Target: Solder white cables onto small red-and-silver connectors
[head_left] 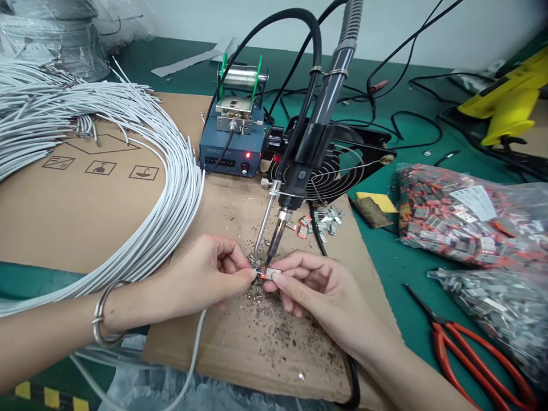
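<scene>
Between thumb and fingers, my left hand [222, 271] pinches the end of a white cable [197, 337], whose length hangs down below the hand. My right hand [314, 282] grips a small metal USB connector [273, 274] with an orange-red insert. The cable's end meets the connector just under the tip of a soldering iron [280, 228], which is fixed in a stand and points down. Beside the iron's tip, a thin metal solder feed tube [263, 225] ends close to the joint. Whether the tip touches the connector I cannot tell.
A large bundle of white cables [171, 211] curves along the left. Behind stands a blue solder feeder [231, 148] with a solder spool [240, 75], beside a black fan [334, 171]. Loose connectors [327, 220], bagged connectors [454, 217] and red-handled cutters [466, 348] lie right. Solder debris covers the cardboard [222, 354].
</scene>
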A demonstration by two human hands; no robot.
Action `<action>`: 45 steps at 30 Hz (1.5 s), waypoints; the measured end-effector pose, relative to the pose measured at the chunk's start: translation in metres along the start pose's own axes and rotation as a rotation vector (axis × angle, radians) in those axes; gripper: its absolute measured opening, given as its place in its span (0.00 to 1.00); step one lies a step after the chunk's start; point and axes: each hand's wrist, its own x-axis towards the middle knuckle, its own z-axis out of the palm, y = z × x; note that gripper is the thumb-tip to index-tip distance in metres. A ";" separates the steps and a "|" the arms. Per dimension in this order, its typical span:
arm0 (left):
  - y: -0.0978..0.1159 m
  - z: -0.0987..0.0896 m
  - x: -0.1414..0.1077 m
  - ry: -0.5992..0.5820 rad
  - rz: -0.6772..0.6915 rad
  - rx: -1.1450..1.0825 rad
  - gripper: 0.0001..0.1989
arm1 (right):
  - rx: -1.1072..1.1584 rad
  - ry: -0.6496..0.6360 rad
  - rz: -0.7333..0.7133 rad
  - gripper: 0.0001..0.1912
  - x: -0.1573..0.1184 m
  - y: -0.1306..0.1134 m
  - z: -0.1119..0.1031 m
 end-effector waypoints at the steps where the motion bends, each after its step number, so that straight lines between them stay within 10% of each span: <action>1: -0.001 0.000 0.000 0.004 -0.001 0.000 0.04 | -0.006 0.004 0.004 0.11 0.000 0.000 0.000; 45: -0.008 0.002 0.001 0.060 0.011 0.106 0.05 | 0.006 0.028 -0.019 0.13 0.000 -0.005 0.006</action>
